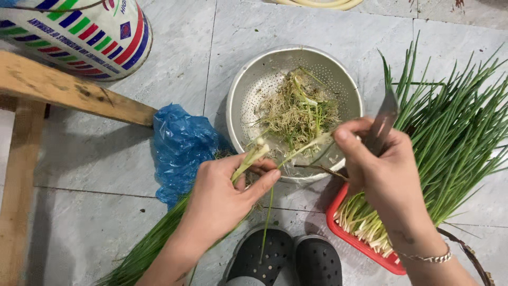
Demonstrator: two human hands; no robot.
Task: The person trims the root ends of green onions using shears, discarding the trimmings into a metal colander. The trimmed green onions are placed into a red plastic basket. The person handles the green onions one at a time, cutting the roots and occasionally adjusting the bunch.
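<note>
Dark perforated clogs sat lowest in frame; above, left hand clamped a green onion bunch, right hand gripped a knife and pinched one peeled strip over the metal colander of root trimmings.

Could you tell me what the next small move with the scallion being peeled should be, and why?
Probably pull the loose strip free and drop it into the metal colander. The right hand, also holding a knife, pinches a peeled strip stretched from the scallion in the left hand, right over the colander's trimmings.
</note>
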